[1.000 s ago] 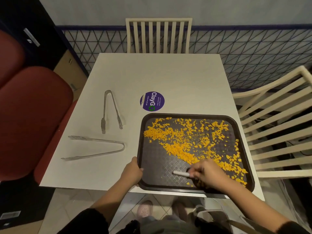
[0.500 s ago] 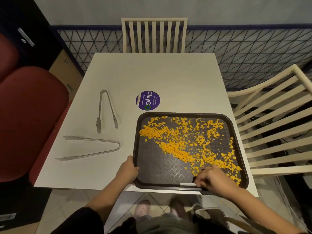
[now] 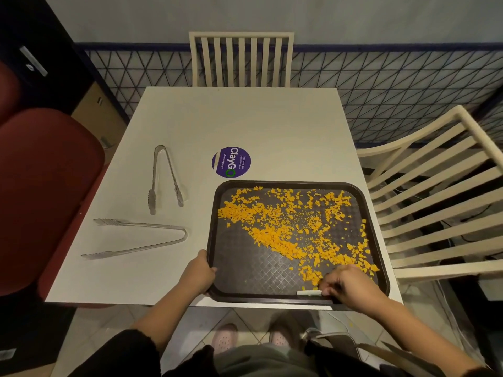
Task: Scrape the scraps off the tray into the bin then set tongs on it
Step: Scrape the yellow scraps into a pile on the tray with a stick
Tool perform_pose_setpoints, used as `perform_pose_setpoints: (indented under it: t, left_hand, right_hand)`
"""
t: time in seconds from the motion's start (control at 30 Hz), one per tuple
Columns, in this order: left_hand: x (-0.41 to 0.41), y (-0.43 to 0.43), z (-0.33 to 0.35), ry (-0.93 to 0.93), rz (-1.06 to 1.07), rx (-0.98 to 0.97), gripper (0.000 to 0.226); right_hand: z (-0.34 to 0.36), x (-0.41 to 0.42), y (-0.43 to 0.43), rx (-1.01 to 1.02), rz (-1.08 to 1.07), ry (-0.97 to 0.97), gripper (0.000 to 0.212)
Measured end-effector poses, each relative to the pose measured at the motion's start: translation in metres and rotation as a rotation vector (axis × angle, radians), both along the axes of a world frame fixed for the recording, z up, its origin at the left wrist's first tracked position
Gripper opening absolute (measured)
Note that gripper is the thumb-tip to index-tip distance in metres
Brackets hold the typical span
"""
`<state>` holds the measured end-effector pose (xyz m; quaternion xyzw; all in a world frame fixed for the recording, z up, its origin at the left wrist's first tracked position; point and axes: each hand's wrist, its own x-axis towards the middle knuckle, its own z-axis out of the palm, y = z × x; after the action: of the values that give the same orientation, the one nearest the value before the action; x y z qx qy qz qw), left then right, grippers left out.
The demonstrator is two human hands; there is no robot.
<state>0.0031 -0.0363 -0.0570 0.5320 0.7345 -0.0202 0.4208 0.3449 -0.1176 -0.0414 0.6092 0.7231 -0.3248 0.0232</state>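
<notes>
A dark brown tray point(image 3: 367, 202) lies at the table's near right corner, strewn with orange scraps point(image 3: 275, 235). My left hand point(image 3: 197, 274) grips the tray's near left rim. My right hand point(image 3: 345, 285) is closed on a small white scraper point(image 3: 309, 292) at the tray's near edge, just below the scraps. Two metal tongs lie on the table to the left: the smaller tongs point(image 3: 163, 178) farther back, the larger tongs point(image 3: 141, 238) nearer, opened wide. A bin with a wire rim point(image 3: 334, 336) shows under the table's near edge, partly hidden by my arm.
The white table point(image 3: 258, 126) carries a round purple sticker point(image 3: 231, 162) behind the tray. Cream slatted chairs stand at the far side point(image 3: 241, 59) and at the right point(image 3: 441, 202). A red padded seat point(image 3: 43, 186) borders the left. My feet show on the tiled floor.
My right hand has drawn the scraper from the tray's middle toward its near edge. The left hand has kept its hold on the rim.
</notes>
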Motion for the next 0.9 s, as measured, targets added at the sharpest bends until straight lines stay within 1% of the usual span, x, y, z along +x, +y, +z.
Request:
perform_pose_setpoints:
  t: [0.07,0.17,0.2,0.27,0.33,0.37,0.4,0.47,0.53,0.6,0.7,0.83,0.9]
  left_hand:
    - [0.001,0.0,0.001,0.004,0.001,-0.005,0.033]
    - [0.002,0.0,0.002,0.002,0.006,-0.008,0.033]
    - [0.001,0.001,0.002,0.003,0.008,-0.006,0.033]
    - [0.001,0.0,0.003,0.005,0.008,-0.008,0.032]
    - [0.001,0.0,0.003,0.014,0.0,-0.001,0.032]
    - [0.002,0.0,0.003,0.017,-0.003,0.001,0.032]
    - [0.002,0.0,0.003,0.021,-0.003,0.001,0.032]
    - [0.002,0.0,0.002,0.025,-0.004,-0.001,0.031]
    - [0.001,0.0,0.002,0.028,-0.002,-0.004,0.03]
    - [0.001,0.0,0.002,0.031,-0.003,0.0,0.03]
    - [0.002,0.0,0.001,0.047,-0.004,0.0,0.029]
    - [0.003,-0.001,0.001,0.058,-0.005,-0.006,0.029]
    - [0.003,-0.001,0.001,0.063,-0.007,-0.005,0.029]
  right_hand:
    - [0.001,-0.006,0.005,0.083,-0.011,0.002,0.007]
    - [0.004,-0.009,0.012,0.164,-0.047,0.0,0.009]
    - [0.005,-0.007,0.013,0.159,-0.059,0.018,0.008]
    - [0.008,-0.003,0.012,0.062,-0.054,0.048,0.007]
    - [0.007,0.0,0.006,-0.044,-0.012,0.054,0.015]
    - [0.005,0.001,0.003,-0.058,0.003,0.05,0.016]
    - [0.001,0.001,0.002,-0.05,0.006,0.045,0.013]
    - [-0.006,0.002,0.004,0.021,0.003,0.026,0.006]
    - [-0.011,-0.001,0.009,0.113,0.011,0.007,0.005]
    - [-0.014,-0.008,0.016,0.22,0.011,0.011,0.007]
    - [-0.018,-0.02,0.036,0.326,-0.006,0.01,0.009]
    - [-0.018,-0.032,0.077,0.383,-0.003,0.016,0.009]
    - [-0.017,-0.038,0.1,0.377,0.012,0.012,0.007]
